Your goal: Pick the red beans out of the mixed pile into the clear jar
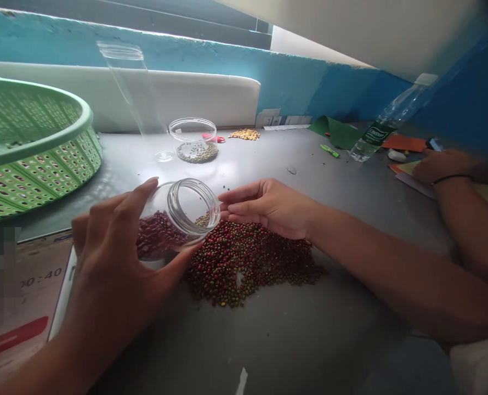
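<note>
My left hand [112, 263] is wrapped round a clear plastic jar [178, 216], tilted on its side with its mouth toward the right. Red beans fill the jar's lower part. A heap of mixed red and green beans [248, 263] lies on the grey table just under and right of the jar's mouth. Above the heap my right hand [268, 206] hovers, fingers stretched toward the jar's rim with the tips close together. I cannot make out anything held in them.
A green perforated basket [34, 153] stands at the left. A tall empty clear jar [132, 93] and a low clear container of green beans [194, 142] sit behind. Yellow kernels [244, 134], a water bottle [381, 129], coloured paper and another person's arm [461, 197] lie right.
</note>
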A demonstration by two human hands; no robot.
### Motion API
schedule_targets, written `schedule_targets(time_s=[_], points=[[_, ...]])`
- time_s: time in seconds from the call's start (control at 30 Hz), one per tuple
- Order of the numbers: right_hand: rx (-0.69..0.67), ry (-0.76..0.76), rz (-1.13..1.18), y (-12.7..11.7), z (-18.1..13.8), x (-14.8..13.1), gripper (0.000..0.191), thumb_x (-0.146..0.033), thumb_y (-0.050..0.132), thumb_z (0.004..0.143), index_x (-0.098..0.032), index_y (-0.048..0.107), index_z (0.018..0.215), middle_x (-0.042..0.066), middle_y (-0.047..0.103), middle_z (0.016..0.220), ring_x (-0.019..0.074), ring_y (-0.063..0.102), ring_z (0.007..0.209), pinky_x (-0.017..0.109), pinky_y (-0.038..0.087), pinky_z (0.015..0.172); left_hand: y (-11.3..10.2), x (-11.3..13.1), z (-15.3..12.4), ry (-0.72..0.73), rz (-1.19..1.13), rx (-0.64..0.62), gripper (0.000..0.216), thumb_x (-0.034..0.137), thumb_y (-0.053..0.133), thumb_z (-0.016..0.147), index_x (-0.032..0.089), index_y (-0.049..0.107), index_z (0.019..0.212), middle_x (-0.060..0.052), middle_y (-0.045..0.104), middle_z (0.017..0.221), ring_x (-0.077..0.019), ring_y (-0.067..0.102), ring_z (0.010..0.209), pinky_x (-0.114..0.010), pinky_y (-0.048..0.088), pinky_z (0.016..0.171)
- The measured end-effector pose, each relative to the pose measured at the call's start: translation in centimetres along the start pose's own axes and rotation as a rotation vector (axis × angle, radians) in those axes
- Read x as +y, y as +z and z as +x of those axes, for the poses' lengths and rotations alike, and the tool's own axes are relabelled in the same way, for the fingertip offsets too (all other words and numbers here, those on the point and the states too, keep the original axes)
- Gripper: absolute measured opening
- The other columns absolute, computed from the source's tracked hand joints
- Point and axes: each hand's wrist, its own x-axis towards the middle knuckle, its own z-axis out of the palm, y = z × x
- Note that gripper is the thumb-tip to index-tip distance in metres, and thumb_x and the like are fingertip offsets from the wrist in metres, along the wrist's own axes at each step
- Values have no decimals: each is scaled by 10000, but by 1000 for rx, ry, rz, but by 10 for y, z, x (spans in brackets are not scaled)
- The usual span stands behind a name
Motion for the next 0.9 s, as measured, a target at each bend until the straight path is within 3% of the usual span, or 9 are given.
schedule_targets(time_s=[0.2, 0.53, 0.9], points=[[-47, 35, 3, 0, -1, -1, 269, -36, 725, 797, -130, 748, 1048, 93, 771, 1009, 141, 738, 933, 224, 594, 900, 2, -3, 0, 8, 19, -16, 871, 611, 704, 714, 276, 382, 1451, -123, 542, 1331, -372, 493, 1210, -559, 415, 1066], [20, 22, 56, 6, 0, -3, 329, 72, 575, 781, -92, 756, 1001, 103, 758, 1011, 123, 732, 882, 234, 579, 939, 3, -4, 0, 37, 38, -18, 860, 627, 679, 725, 268, 387, 1450, -132, 543, 1314, -382, 498, 1208, -569, 408, 1062], [169, -376, -46, 26, -18, -15, 246, -32, 625, 829, -160, 758, 991, 31, 770, 992, 137, 728, 968, 320, 554, 1019, -4, 11, 0, -8, -17, -53, 787, 597, 595, 769, 335, 334, 1464, -79, 525, 1308, -392, 490, 1182, -622, 412, 1052]])
